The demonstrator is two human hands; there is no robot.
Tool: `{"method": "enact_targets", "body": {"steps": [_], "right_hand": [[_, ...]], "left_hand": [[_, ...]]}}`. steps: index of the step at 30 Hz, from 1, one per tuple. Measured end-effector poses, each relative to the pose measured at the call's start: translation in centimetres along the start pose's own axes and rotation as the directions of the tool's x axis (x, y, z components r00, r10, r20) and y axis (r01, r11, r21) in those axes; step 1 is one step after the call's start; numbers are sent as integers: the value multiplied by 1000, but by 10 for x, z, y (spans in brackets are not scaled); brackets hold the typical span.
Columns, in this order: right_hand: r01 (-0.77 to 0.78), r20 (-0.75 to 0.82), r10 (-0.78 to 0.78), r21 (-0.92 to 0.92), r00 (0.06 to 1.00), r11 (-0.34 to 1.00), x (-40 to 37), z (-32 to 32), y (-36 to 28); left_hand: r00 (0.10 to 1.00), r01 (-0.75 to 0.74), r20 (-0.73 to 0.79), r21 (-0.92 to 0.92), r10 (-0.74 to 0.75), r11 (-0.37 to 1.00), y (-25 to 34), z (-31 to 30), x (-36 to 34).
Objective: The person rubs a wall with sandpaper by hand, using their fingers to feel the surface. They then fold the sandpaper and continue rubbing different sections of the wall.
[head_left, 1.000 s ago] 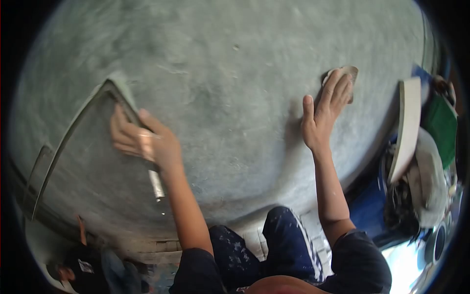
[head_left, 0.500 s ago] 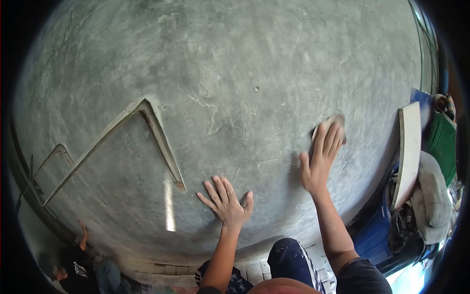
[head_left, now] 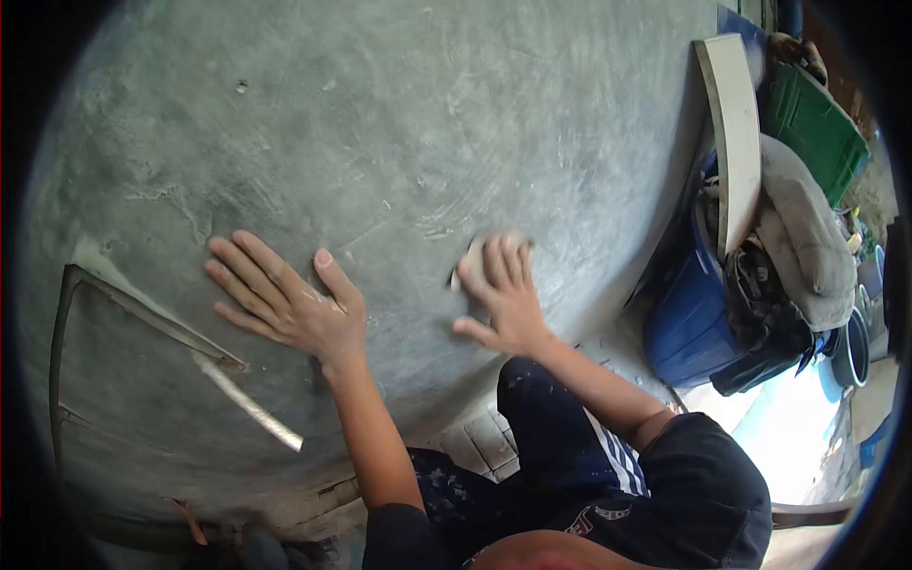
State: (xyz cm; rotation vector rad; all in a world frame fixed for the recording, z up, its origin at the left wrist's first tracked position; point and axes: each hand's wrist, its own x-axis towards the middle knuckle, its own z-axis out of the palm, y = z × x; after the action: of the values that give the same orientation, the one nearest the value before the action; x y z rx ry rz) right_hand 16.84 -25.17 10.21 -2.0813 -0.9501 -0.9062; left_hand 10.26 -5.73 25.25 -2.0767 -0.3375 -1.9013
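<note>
My left hand (head_left: 299, 294) lies flat against the grey plastered wall (head_left: 380, 123), fingers spread and nothing in it. White smears mark the skin near its thumb. To the right, my right hand (head_left: 508, 299) presses a thin, pale piece of sandpaper (head_left: 470, 263) against the same wall. Most of the sandpaper is covered by the fingers; only its edges show, and the hand is slightly blurred. Light scratch marks run over the plaster above this hand. Below the left hand, a recessed channel (head_left: 157, 316) is cut into the wall.
A blue bin (head_left: 689, 328) at the right holds dark cloth and a stuffed grey sack (head_left: 803, 228). A long pale board (head_left: 736, 142) leans there, beside a green crate (head_left: 815, 128). Paving blocks (head_left: 475, 442) lie at the wall's foot. Another person's arm (head_left: 190, 521) shows at the lower left.
The view has turned and shifted rightward, so the wall channel now sits farther left. My right hand has come lower on the wall with the sandpaper. My left hand stays flat on the wall.
</note>
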Motion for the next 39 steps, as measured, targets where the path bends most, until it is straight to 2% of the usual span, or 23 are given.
{"method": "enact_targets", "body": {"steps": [3,5,6,9,11,14,16,17,18,20,21,22,23,24,26,27,29,32,33,35,36,38,39], "right_hand": [[-117,-413,165,138,896,983,125,-63,-9],[-27,-490,15,-16,872,1000,178,-83,-17],[-33,-481,21,-17,877,999,176,-77,-26],[232,-183,-244,-85,952,969,135,-51,-54],[382,80,-374,-153,924,911,52,7,-32],[415,314,-332,-248,889,876,-48,36,28],[218,110,-198,-207,974,954,-24,4,39],[76,-115,-96,-163,989,984,11,-16,34],[-63,-326,29,-93,945,994,52,-38,27],[-176,-444,197,88,874,980,119,-75,20],[-171,-462,177,55,869,984,143,-82,13],[-114,-466,92,-20,880,993,159,-84,0],[-10,-422,-28,-87,906,996,161,-79,-17],[87,-343,-122,-114,931,990,152,-69,-32],[182,-125,-202,-155,971,971,105,-33,-45],[214,-24,-222,-181,975,960,72,-14,-39],[203,128,-179,-209,975,957,-4,22,-14],[122,259,-41,-306,965,944,-61,22,41],[130,225,-51,-354,973,926,-56,9,53],[19,-108,-49,-263,993,965,-3,-14,61],[-68,-283,12,-188,959,980,36,-32,55],[-118,-368,81,-79,926,990,106,-67,38],[-98,-396,71,-48,916,994,135,-77,24]], "left_hand": [[996,-5,90,-21,6,1000,-5,2,-74],[989,4,145,-35,1,999,-5,-1,-121],[977,37,211,-35,-29,999,-2,-4,-141],[944,119,314,-37,-101,992,6,-14,-192],[933,164,335,-62,-134,985,11,-15,-219],[898,156,429,-94,-101,983,6,-29,-251],[794,87,608,-139,16,986,-4,-46,-270],[788,97,616,-145,13,985,-5,-53,-278],[711,121,703,-144,16,982,-5,-61,-289],[586,90,808,-135,57,987,-12,-70,-315],[588,97,806,-156,69,983,-13,-74,-324],[527,138,850,-108,19,985,-10,-73,-329],[457,177,889,-51,-36,983,-7,-70,-331],[463,199,885,-50,-49,979,-4,-64,-331],[585,176,809,-64,-52,982,2,-63,-338],[585,216,805,-34,-102,976,9,-59,-339],[682,154,731,-104,-30,983,3,-57,-341],[605,184,796,-128,-10,975,-3,-63,-341],[601,186,799,-115,-20,976,-7,-67,-334],[363,399,932,-149,-6,905,-5,-79,-315],[348,411,938,-149,-3,899,-3,-80,-316],[423,404,906,-196,7,894,-5,-78,-320],[414,410,910,-205,19,889,-1,-72,-323]]}}
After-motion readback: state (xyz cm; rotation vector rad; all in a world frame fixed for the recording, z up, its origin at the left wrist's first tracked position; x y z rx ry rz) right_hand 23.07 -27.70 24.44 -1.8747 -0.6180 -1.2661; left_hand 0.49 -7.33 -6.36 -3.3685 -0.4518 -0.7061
